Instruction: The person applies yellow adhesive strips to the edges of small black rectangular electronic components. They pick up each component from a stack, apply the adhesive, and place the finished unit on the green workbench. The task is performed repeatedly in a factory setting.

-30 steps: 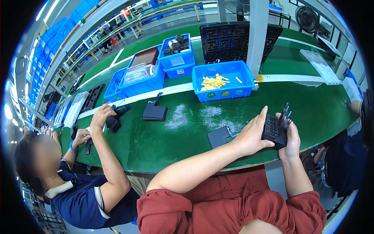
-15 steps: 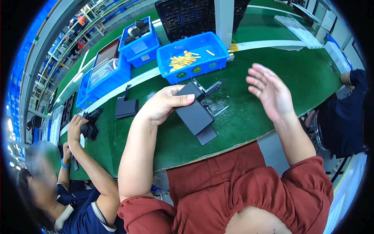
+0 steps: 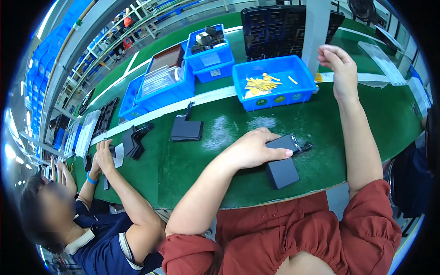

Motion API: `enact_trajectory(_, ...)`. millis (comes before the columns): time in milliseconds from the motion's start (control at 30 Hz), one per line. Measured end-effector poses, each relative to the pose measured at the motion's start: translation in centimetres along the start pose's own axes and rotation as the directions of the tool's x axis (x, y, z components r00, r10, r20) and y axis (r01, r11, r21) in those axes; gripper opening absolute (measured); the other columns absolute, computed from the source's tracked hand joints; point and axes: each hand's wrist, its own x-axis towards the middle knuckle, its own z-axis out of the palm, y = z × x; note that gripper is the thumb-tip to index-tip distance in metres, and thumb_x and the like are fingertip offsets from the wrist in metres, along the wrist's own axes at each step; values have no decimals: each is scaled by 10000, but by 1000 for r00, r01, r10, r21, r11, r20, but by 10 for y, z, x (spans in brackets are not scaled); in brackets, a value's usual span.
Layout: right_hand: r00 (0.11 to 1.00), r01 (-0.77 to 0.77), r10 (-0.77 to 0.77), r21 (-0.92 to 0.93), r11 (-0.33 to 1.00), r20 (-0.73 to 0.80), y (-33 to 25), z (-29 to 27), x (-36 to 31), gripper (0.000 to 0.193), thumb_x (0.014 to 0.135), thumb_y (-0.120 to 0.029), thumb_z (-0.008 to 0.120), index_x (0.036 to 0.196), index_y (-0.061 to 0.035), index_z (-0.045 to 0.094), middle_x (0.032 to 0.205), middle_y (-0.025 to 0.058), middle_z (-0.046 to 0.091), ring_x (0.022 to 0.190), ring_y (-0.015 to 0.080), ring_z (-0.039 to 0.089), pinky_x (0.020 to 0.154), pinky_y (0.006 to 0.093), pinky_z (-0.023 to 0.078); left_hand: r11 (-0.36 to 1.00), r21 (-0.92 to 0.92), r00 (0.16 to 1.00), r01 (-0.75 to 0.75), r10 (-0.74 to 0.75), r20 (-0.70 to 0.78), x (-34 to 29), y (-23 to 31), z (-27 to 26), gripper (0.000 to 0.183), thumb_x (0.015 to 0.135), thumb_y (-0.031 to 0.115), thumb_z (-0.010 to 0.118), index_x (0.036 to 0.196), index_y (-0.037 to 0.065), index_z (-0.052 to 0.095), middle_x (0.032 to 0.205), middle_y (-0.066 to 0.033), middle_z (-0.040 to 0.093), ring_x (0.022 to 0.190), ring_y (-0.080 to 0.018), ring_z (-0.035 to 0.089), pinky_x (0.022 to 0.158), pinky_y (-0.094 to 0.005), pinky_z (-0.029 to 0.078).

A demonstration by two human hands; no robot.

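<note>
As right hand (image 3: 341, 66) extends, stack (image 3: 283, 172) lowered

Nearest stack of flat pieces (image 3: 282, 173) is showing plain charcoal, its wires (image 3: 304, 147) looking black; tabletop (image 3: 325, 167) is running solid green, broken by chalky white patches (image 3: 219, 132) and a white stripe (image 3: 211, 96). Front bin (image 3: 270, 102) is showing bright blue with round greenish stickers (image 3: 261, 102), its loose strips (image 3: 262, 84) yellow, while slotted tray (image 3: 272, 32) is repeating a black maze pattern. Wearer's sleeves (image 3: 369, 220) are showing plain rust red, co-worker's shirt (image 3: 98, 245) navy with cream trim (image 3: 81, 242), wristband (image 3: 91, 179) bright blue.
</note>
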Motion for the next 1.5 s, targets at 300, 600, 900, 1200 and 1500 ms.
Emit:
enact_trajectory(300,984,-50,164,-794,606,63,57,-41,15,253,803,-218,621,918,3,665,827,166,655,805,257,637,732,344,483,993,111,997,-39,46,-64,-7,5,4,529,784,409,665,1107,-8,614,1019,-209,601,966,-348,576,865,-381,447)
enact_trajectory(600,894,-153,442,-883,445,68,80,-39,10,386,720,-371,709,723,11,658,718,174,649,690,280,634,673,384,483,985,155,989,-80,98,-109,-7,2,10,547,779,412,665,1109,-20,605,1043,-224,603,986,-360,574,880,-382,445)
enact_trajectory(900,945,-138,324,-840,524,47,77,-37,9,228,712,-219,728,707,-4,653,672,132,641,618,237,611,627,352,477,997,-28,964,-71,61,-260,-8,15,-29,487,780,331,718,1112,-10,614,974,-113,651,911,-179,597,817,-304,477)
enact_trajectory(1200,992,128,-62,-869,478,112,23,-23,0,176,774,-176,679,797,-2,689,725,112,652,631,227,602,638,344,484,932,-341,899,-122,-41,-435,5,-28,-25,270,844,184,656,1036,-4,631,903,-34,639,811,-100,573,762,-247,461)
enact_trajectory(1500,825,-447,349,136,884,445,-11,52,-86,125,833,-95,661,923,-13,633,769,25,620,605,71,582,479,181,432,846,-358,786,-395,110,-608,13,-22,-1,169,849,46,625,1007,8,579,903,-28,598,792,-84,574,721,-224,492)
